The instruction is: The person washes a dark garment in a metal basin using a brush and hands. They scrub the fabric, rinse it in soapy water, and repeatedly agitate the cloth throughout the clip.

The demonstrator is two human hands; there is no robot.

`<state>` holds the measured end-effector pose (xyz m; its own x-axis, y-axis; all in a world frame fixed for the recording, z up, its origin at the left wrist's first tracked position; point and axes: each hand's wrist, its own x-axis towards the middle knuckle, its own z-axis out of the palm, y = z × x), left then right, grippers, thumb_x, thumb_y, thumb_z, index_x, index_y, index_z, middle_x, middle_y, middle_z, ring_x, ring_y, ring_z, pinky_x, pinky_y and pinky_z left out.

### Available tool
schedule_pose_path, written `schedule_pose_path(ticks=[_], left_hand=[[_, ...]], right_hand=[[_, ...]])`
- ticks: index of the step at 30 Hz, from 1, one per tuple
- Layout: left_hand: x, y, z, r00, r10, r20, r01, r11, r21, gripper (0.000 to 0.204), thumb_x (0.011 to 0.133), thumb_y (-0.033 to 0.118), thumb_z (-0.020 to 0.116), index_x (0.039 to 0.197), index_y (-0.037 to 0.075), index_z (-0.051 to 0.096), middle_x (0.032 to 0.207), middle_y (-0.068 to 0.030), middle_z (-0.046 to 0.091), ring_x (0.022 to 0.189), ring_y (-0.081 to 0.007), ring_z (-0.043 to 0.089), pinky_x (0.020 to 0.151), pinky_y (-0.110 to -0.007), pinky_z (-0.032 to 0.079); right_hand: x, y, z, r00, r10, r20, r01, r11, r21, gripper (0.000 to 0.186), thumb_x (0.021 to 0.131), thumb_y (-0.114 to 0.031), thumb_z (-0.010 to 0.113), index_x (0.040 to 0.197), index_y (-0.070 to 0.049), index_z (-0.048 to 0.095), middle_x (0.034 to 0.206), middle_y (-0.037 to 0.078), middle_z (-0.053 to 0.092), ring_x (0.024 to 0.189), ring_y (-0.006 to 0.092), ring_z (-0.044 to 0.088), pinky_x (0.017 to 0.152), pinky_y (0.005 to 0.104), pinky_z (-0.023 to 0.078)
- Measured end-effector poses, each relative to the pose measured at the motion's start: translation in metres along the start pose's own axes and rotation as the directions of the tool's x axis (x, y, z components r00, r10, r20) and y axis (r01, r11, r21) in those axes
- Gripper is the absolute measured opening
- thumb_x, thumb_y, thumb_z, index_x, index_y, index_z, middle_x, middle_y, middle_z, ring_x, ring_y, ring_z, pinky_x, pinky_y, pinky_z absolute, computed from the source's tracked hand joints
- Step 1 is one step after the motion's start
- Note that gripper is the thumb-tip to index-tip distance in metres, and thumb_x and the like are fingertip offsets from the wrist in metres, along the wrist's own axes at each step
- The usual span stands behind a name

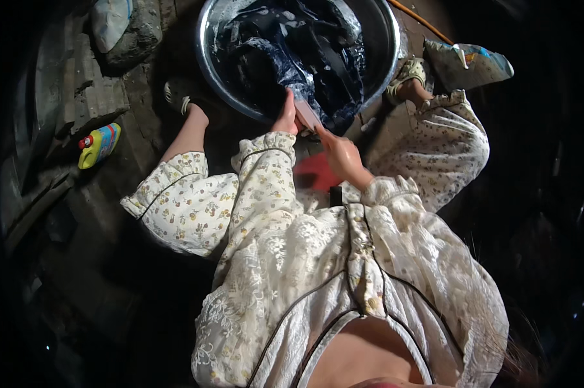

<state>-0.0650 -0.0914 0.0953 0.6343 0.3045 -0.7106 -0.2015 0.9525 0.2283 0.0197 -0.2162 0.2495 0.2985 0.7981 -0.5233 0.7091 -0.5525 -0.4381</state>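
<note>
A wide metal basin holds dark, wet cloth with water and streaks of suds. At its near rim my left hand closes on a bunched part of the dark cloth. Most of its fingers are hidden. My right hand grips a flat, pale pink oblong block by its near end. The block lies against the cloth beside my left thumb; whether it is a brush or a bar of soap I cannot tell. Something red shows under my wrists.
My feet in pale clogs flank the basin. A yellow-green bottle with a red cap lies left, near stacked boards or stones. Plastic bags rest at far left and right. An orange stick or hose runs behind.
</note>
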Motion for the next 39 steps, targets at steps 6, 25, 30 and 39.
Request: schedule_pose_path(ticks=[6, 25, 30, 39], left_hand=[[0.016, -0.025, -0.061, 0.988, 0.135, -0.072, -0.084, 0.869, 0.487, 0.038, 0.088, 0.028, 0.049, 0.107, -0.004, 0.054, 0.097, -0.0146, 0.061, 0.083, -0.0207, 0.061, 0.072, -0.035, 0.051], [-0.011, -0.027, -0.034, 0.834, 0.531, -0.150, -0.192, 0.535, 0.823, 0.017, 0.083, 0.012, 0.049, 0.088, -0.002, 0.057, 0.081, -0.0131, 0.062, 0.073, -0.0257, 0.055, 0.071, -0.039, 0.042], [-0.005, -0.031, -0.050, 0.736, 0.653, -0.180, -0.109, 0.377, 0.920, 0.023, 0.077, 0.007, 0.045, 0.093, -0.005, 0.056, 0.083, -0.0232, 0.059, 0.084, -0.0310, 0.059, 0.075, -0.039, 0.044], [0.008, -0.033, -0.046, 0.795, 0.592, -0.137, -0.249, 0.523, 0.815, 0.022, 0.079, 0.011, 0.057, 0.095, -0.005, 0.057, 0.084, -0.0113, 0.062, 0.079, -0.0184, 0.057, 0.074, -0.033, 0.045]], right_hand=[[0.088, 0.022, 0.004, 0.909, -0.409, -0.081, 0.416, 0.873, 0.256, 0.031, 0.090, -0.013, 0.050, 0.121, -0.010, 0.057, 0.103, 0.018, 0.063, 0.093, 0.0346, 0.061, 0.077, 0.0343, 0.048], [0.079, 0.009, 0.005, 0.991, -0.133, -0.029, 0.134, 0.991, 0.021, 0.032, 0.089, -0.019, 0.048, 0.119, -0.020, 0.058, 0.090, 0.021, 0.062, 0.080, 0.0385, 0.060, 0.067, 0.0436, 0.048], [0.034, 0.019, 0.018, 0.969, -0.237, -0.073, 0.246, 0.957, 0.154, 0.032, 0.090, -0.020, 0.048, 0.120, -0.023, 0.058, 0.080, 0.023, 0.063, 0.077, 0.0399, 0.061, 0.067, 0.0470, 0.048], [0.070, 0.020, 0.035, 0.988, -0.014, -0.156, 0.045, 0.979, 0.200, 0.031, 0.088, -0.018, 0.047, 0.116, -0.015, 0.060, 0.088, 0.022, 0.063, 0.081, 0.0404, 0.060, 0.072, 0.0466, 0.048]])
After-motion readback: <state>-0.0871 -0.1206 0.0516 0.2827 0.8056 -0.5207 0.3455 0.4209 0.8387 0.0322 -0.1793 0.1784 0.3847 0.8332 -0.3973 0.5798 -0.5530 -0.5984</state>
